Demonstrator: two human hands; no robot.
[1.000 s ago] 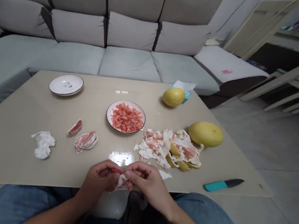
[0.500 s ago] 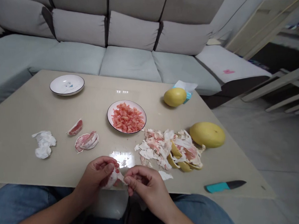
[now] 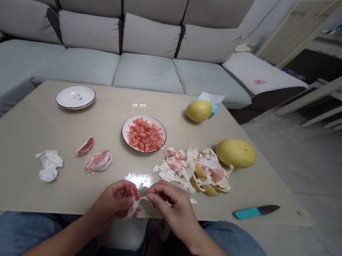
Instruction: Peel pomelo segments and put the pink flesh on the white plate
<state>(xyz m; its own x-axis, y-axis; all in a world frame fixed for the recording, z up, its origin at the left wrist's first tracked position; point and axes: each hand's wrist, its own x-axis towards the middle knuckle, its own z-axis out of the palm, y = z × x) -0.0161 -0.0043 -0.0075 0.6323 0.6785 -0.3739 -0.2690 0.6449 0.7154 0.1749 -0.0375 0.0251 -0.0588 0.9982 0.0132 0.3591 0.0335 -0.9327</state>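
Near the table's front edge, my left hand (image 3: pixel 113 203) is closed around a pomelo segment (image 3: pixel 133 208), whose red flesh shows beneath white membrane. My right hand (image 3: pixel 176 210) pinches a thin strip of that membrane (image 3: pixel 144 198), stretched between the two hands. Beyond them stands a dark-rimmed plate (image 3: pixel 125 140) heaped with loose red pomelo flesh (image 3: pixel 145 134). Several unpeeled segments lie to the left, one single wedge (image 3: pixel 85 146) and a small cluster (image 3: pixel 99 162). To the right of my right hand is a pile of peel and membrane scraps (image 3: pixel 197 171).
Two whole yellow pomelos, one (image 3: pixel 236 153) beside the peel pile, another (image 3: pixel 199 111) by a tissue pack (image 3: pixel 213 102). A turquoise-handled knife (image 3: pixel 255 211) lies at the front right edge. A white plate (image 3: pixel 75 97) is at the back left, crumpled tissue (image 3: pixel 49 165) at the left.
My right hand has moved slightly up and right, drawing the membrane strip away from the segment. More red flesh shows in my left hand, which has turned a little.
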